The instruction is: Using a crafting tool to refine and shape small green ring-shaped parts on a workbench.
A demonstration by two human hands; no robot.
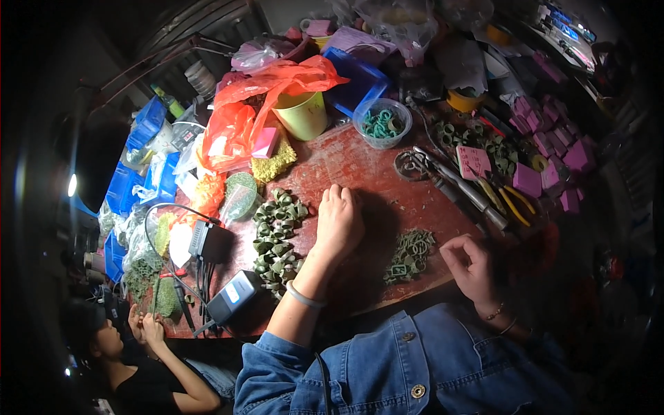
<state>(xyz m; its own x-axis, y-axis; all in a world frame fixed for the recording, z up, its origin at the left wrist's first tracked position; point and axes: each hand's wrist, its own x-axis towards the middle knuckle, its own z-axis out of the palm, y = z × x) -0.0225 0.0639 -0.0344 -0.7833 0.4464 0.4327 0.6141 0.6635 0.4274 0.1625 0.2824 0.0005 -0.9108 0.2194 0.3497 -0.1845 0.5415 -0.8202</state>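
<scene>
My left hand (339,220) rests over the middle of the red table, its back up and its fingers curled together. What lies under its fingertips, if anything, is hidden. Left of it spreads a heap of thick grey-green ring-shaped pieces (278,238). A smaller pile of thin green rings (415,252) lies between my hands, nearer the front edge. Just right of that pile, at the table's edge, is my right hand (472,268), with thumb and bent fingers closed in a loop. I cannot make out whether anything is pinched there.
Pliers with yellow handles (520,205) and a long metal tool (484,200) lie at the right, near pink blocks (543,135). Farther back stand a clear bowl of teal rings (382,124) and a yellow-green bucket (301,115). A black power box (234,297) and a co-worker (114,346) are at left.
</scene>
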